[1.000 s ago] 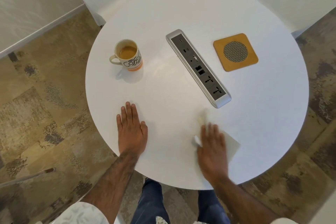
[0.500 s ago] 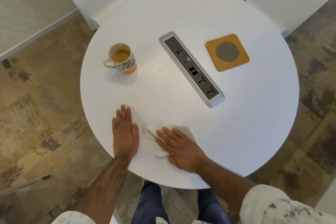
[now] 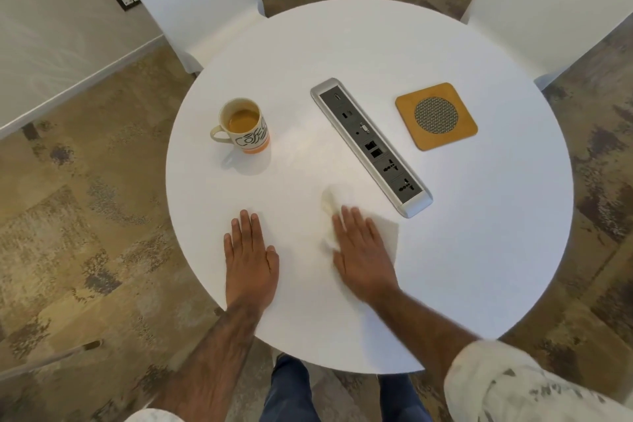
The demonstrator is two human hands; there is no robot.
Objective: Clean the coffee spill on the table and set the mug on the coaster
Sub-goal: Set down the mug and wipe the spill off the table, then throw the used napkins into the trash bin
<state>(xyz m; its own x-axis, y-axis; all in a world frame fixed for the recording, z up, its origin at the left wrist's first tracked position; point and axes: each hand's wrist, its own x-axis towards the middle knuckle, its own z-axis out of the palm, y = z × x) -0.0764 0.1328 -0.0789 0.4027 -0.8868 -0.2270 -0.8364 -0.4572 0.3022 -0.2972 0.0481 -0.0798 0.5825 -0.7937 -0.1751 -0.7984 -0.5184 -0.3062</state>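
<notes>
Squarely, right hand [image 3: 363, 250] presses napkin [image 3: 388, 232] flat.

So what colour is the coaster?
The coaster is orange-tan with a round grey mesh centre, seen in the head view.

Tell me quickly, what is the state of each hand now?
Left hand: open, flat on the table, holding nothing.
Right hand: open, pressing the napkin flat.

White patterned sleeves [image 3: 520, 387] (grey print, blurred), rolled; apparently blue jeans [image 3: 291, 394].
</notes>
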